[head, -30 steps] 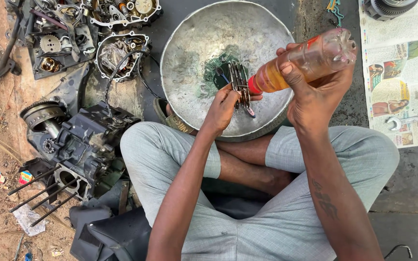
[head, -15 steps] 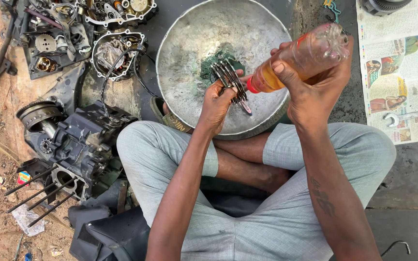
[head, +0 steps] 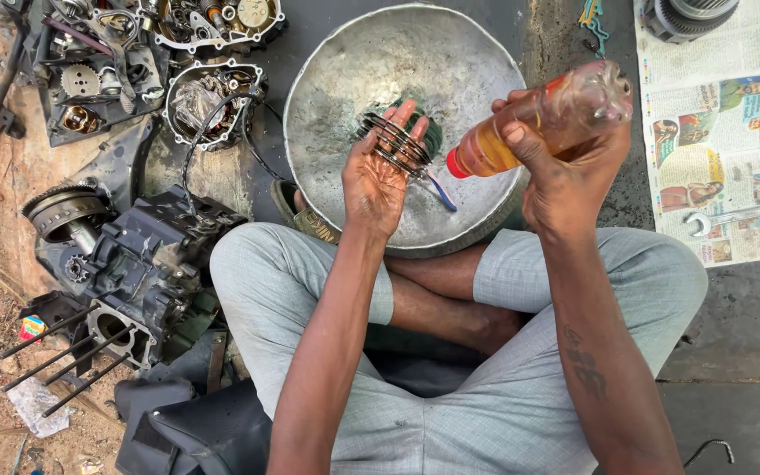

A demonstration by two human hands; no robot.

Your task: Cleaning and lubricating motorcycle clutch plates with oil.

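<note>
The stack of dark ring-shaped plates (head: 395,141) now lies flatter across the upturned palm of the left hand (head: 380,180), where half a second ago it stood more on edge with the fingers curled round it; the hand has turned palm up and dropped a little over the bowl, so the broad faces of the plates look to be offered to the bottle's mouth. The left hand's grip is a loose cradle, fingers half open under and beside the stack, thumb out to the side. Just to the right of the plates, close but not touching, is the red cap end of the plastic bottle of amber oil (head: 538,119), tipped downward toward them; the right hand (head: 573,167) has its grip clenched round the bottle's body, fingers wrapped over the top. I cannot tell whether any oil is running out. Both hands hang over the wide dented metal bowl (head: 345,79), which rests on the ground in front of the person's crossed legs; something green shows in it behind the plates. To the left sit a dark engine block (head: 147,273) with long studs and opened engine covers (head: 213,97); to the right, a spread newspaper (head: 732,167) with a spanner (head: 741,215) lying on it.
</note>
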